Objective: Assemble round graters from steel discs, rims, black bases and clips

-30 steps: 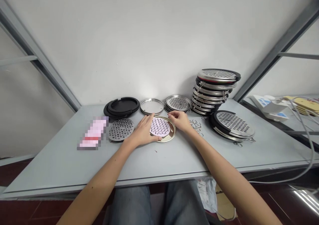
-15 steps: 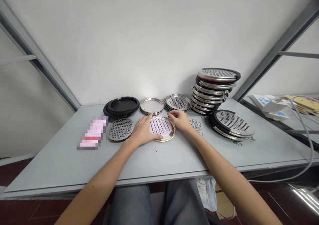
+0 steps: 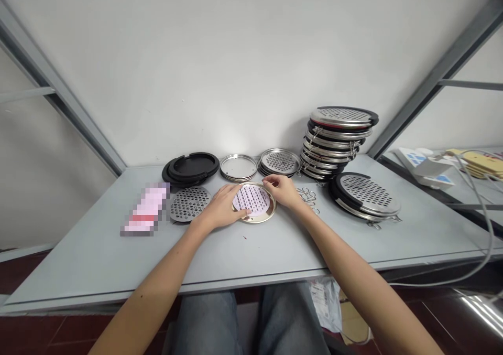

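Bracketing round perforated disc [image 3: 253,200] in shiny tray [image 3: 262,217]: left hand [image 3: 225,208] spreads at left edge, right hand [image 3: 281,189] sits narrow at far-right rim, can't tell if pinching

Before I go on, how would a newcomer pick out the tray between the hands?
On the gray table, look between the left hand and the right hand. There lies a shallow round tray with a perforated disc inside; its golden tint sets it apart from the silvery trays behind.

Well right of the fingers [image 3: 229,191], a white cable [image 3: 491,234] loops down; below them, rightward, a labelled plastic bag [image 3: 328,308].
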`<action>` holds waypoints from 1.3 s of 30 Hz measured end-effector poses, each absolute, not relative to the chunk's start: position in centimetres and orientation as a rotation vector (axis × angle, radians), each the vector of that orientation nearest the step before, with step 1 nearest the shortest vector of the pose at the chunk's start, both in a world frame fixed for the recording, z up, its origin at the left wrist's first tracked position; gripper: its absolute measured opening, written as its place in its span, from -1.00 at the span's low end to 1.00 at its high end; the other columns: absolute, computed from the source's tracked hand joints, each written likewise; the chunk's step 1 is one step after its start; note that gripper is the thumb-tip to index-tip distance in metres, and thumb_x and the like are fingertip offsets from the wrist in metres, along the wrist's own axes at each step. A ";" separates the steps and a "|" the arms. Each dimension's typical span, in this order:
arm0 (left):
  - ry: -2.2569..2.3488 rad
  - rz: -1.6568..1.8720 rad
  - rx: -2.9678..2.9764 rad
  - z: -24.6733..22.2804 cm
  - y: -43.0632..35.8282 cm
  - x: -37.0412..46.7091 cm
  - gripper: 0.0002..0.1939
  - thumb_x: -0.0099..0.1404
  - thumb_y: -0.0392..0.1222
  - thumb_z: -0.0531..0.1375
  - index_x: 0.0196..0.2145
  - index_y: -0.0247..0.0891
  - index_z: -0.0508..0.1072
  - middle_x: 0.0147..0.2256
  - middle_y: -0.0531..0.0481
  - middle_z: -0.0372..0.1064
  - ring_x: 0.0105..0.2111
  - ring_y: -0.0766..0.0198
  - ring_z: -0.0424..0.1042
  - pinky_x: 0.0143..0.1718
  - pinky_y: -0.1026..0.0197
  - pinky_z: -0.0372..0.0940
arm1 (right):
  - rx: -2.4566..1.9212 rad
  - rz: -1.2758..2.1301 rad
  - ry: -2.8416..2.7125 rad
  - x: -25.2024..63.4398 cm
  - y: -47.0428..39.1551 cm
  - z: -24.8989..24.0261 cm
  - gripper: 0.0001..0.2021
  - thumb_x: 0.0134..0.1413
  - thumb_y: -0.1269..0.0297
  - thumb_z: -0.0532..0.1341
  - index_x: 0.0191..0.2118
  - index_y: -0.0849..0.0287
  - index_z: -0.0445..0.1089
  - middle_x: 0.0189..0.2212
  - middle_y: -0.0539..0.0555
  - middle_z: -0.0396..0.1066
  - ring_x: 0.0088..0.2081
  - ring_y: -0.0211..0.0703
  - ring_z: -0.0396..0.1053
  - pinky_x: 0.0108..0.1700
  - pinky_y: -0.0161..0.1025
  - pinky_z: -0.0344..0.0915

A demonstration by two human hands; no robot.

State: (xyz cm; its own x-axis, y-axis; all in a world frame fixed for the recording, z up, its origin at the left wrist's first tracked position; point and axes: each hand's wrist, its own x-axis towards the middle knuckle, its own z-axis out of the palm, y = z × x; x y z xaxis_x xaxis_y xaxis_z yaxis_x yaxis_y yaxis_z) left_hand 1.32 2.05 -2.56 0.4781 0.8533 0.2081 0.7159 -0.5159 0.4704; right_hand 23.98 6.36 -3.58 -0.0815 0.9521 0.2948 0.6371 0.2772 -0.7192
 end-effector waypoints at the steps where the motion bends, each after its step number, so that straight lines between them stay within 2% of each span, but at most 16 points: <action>1: 1.341 0.582 2.404 -2.5 2.0 1.3 -0.21 0.16 0.09 0.26 0.25 -0.22 0.13 0.22 -0.18 0.14 0.25 -0.10 0.05 0.24 -0.11 0.01 | -1.438 0.535 -1.811 24.0 6.3 -3.6 -0.79 0.07 0.26 0.15 -0.30 0.20 0.52 -0.31 0.11 0.56 -0.34 -0.11 0.46 -0.25 -0.24 0.30; 5: 1.356 0.498 2.415 -2.3 1.6 1.2 -0.04 0.05 0.28 0.27 0.29 -0.20 0.08 0.29 -0.17 0.00 0.31 -0.21 -0.12 0.26 -0.19 -0.08 | -1.429 0.540 -1.828 24.1 6.3 -3.7 -0.80 0.07 0.27 0.15 -0.29 0.19 0.51 -0.32 0.10 0.56 -0.36 -0.12 0.45 -0.27 -0.25 0.30; 8: 1.305 0.455 2.461 -2.1 1.5 1.2 0.05 -0.04 0.35 0.29 0.29 -0.17 0.07 0.29 -0.15 0.01 0.30 -0.24 -0.10 0.26 -0.18 -0.07 | -1.415 0.542 -1.847 24.1 6.4 -3.8 -0.80 0.07 0.28 0.15 -0.28 0.19 0.51 -0.31 0.10 0.55 -0.35 -0.12 0.45 -0.27 -0.24 0.29; 12: 1.300 0.451 2.482 -2.1 1.5 1.2 0.15 -0.12 0.32 0.35 0.31 -0.16 0.02 0.30 -0.18 -0.02 0.29 -0.27 -0.10 0.25 -0.20 -0.06 | -1.423 0.535 -1.856 24.2 6.5 -3.9 -0.80 0.08 0.29 0.15 -0.27 0.20 0.51 -0.30 0.10 0.55 -0.35 -0.13 0.45 -0.26 -0.25 0.29; 19: 1.311 0.375 2.487 -2.4 1.5 1.1 0.11 -0.04 0.29 0.32 0.33 -0.20 -0.03 0.32 -0.15 -0.06 0.31 -0.21 -0.15 0.27 -0.15 -0.08 | -1.436 0.533 -1.874 24.0 6.3 -3.7 -0.81 0.09 0.31 0.15 -0.26 0.22 0.50 -0.29 0.09 0.55 -0.34 -0.16 0.45 -0.25 -0.27 0.29; 26: 1.279 0.436 2.480 -2.3 1.4 1.3 0.08 -0.03 0.23 0.35 0.32 -0.21 0.00 0.29 -0.18 0.00 0.29 -0.11 -0.05 0.26 -0.07 -0.02 | -1.429 0.504 -1.897 24.0 6.4 -3.9 -0.82 0.09 0.31 0.15 -0.28 0.19 0.50 -0.29 0.07 0.56 -0.34 -0.17 0.45 -0.26 -0.28 0.28; 35: 1.231 0.531 2.438 -2.1 1.4 1.3 0.04 -0.08 0.15 0.40 0.28 -0.17 0.09 0.24 -0.17 0.10 0.24 -0.12 0.06 0.23 -0.07 0.03 | -1.417 0.484 -1.923 24.1 6.5 -4.0 -0.82 0.09 0.31 0.15 -0.28 0.18 0.50 -0.31 0.06 0.56 -0.33 -0.17 0.45 -0.26 -0.29 0.28; 37: 1.208 0.546 2.420 -2.1 1.4 1.4 0.07 -0.09 0.13 0.41 0.29 -0.16 0.05 0.24 -0.17 0.10 0.24 -0.12 0.07 0.23 -0.07 0.03 | -1.416 0.480 -1.928 24.1 6.5 -4.0 -0.82 0.09 0.31 0.15 -0.28 0.18 0.50 -0.30 0.06 0.56 -0.34 -0.18 0.45 -0.26 -0.29 0.28; 39: 1.224 0.568 2.388 -2.0 1.5 1.4 0.17 -0.11 0.15 0.41 0.33 -0.17 -0.06 0.28 -0.21 0.00 0.27 -0.13 -0.01 0.24 -0.08 0.00 | -1.412 0.476 -1.934 24.0 6.4 -3.9 -0.82 0.09 0.32 0.15 -0.28 0.18 0.50 -0.30 0.06 0.56 -0.33 -0.18 0.45 -0.26 -0.29 0.28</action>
State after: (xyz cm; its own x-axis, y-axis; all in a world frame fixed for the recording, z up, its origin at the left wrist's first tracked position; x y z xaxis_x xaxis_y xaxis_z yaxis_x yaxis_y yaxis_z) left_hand 1.45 1.45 -2.00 0.5348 0.8271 0.1731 0.6661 -0.5387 0.5158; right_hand 24.04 6.39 -3.93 -0.1742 0.9341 0.3115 0.6828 0.3425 -0.6453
